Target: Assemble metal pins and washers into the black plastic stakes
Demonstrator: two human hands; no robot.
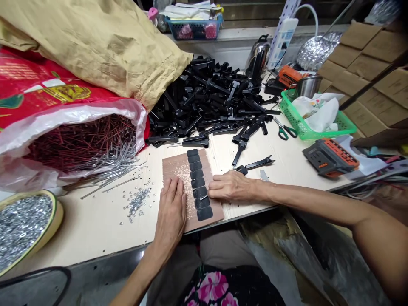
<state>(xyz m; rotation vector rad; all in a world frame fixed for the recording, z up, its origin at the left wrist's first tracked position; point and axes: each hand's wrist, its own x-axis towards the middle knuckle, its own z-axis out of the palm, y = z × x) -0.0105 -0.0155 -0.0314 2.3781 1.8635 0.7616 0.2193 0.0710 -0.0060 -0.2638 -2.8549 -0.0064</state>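
A brown board (174,165) lies at the table's front edge, carrying a column of several black rounded pieces (198,182) and many tiny pale bits (182,166). My left hand (172,208) rests flat on the board's left side, fingers stretched out and nothing held. On the right side, my right hand (232,186) is closed, its fingers curled low over the board's edge. From its fingertips a thin metal tip (203,197) points left onto one of the lower black pieces. The rest of that thin metal tool is hidden in the hand.
Small shiny washers (138,200) lie scattered left of the board. A bowl of metal parts (57,216) and a red bag (73,72) of metal rods stand farther left. Behind are piled black plastic parts (219,93); scissors (284,131), a green basket (318,135) and a battery (330,157) lie right.
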